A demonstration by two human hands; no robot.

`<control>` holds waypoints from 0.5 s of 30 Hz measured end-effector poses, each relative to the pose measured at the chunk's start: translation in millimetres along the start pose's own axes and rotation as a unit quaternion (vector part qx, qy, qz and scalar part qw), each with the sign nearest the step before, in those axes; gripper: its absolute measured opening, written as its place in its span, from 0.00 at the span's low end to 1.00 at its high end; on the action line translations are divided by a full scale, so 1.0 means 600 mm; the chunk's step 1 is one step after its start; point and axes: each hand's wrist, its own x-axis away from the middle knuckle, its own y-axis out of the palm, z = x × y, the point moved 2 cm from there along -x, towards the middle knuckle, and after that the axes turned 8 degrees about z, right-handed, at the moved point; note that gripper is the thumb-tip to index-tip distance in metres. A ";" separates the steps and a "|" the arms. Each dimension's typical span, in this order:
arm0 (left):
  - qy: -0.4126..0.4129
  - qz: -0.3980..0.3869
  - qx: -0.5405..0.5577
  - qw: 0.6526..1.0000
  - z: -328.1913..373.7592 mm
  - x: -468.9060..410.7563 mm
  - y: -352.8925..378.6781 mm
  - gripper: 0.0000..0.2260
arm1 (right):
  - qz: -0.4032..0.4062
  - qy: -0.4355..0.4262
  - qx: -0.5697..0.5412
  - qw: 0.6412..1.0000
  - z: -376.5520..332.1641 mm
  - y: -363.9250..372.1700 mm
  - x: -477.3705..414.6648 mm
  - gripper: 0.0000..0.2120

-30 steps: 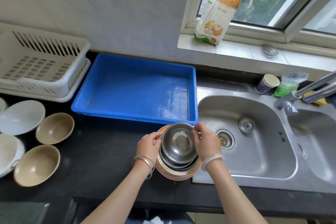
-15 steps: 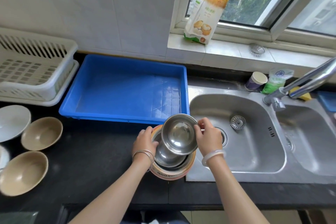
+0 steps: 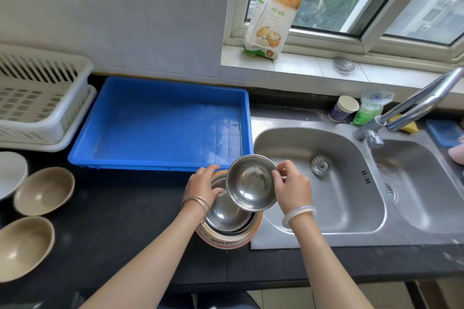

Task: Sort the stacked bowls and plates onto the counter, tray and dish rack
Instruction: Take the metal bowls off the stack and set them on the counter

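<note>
The black stone counter (image 3: 113, 221) carries the work. Near its front edge stands the stack of nested bowls (image 3: 228, 238), an orange-pink outer bowl with steel bowls inside. The stack appears to sit across the seam with the left rim of the stainless steel double sink (image 3: 326, 208). If that footing is uneven, the stack could be tipped by a sideways push.

The blue rectangular plastic tray (image 3: 160, 128) lies just behind the stack, and its near wall could be struck by a bowl carried low.

The small round stainless steel bowl (image 3: 251, 183) is held tilted above the stack's right side and seems to be lifted free of the bowl below. It is pinched at its right rim only by the right hand (image 3: 292, 188), fingers curled over the edge. Such a 1-sided pinch on smooth metal could slip, and the bowl would then drop onto the stack or into the sink.

The left hand (image 3: 203, 185) is curled over the stack's left rim, gripping and steadying it. If that hold were eased too soon, the stack could be shifted toward the front edge.
</note>
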 end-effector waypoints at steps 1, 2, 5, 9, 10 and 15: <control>0.004 -0.002 -0.018 1.000 0.003 -0.004 0.001 0.20 | 0.001 0.001 0.002 1.000 0.000 -0.002 -0.001 0.04; 0.009 0.001 -0.038 0.999 0.005 -0.008 0.002 0.17 | 0.001 0.002 0.004 1.000 0.001 -0.003 -0.001 0.04; 0.020 0.016 -0.062 0.998 0.009 -0.013 0.001 0.10 | 0.003 0.005 0.006 1.000 0.003 -0.008 -0.003 0.04; 0.030 0.017 -0.052 0.998 0.015 -0.015 0.000 0.05 | 0.006 0.010 0.005 1.000 0.006 -0.012 -0.004 0.04; 0.032 0.019 -0.051 0.998 0.016 -0.014 -0.001 0.05 | 0.006 0.010 0.005 1.000 0.006 -0.013 -0.004 0.04; 0.038 0.036 -0.031 0.998 0.016 -0.003 -0.012 0.13 | 0.005 0.017 -0.006 1.000 0.008 -0.016 -0.002 0.04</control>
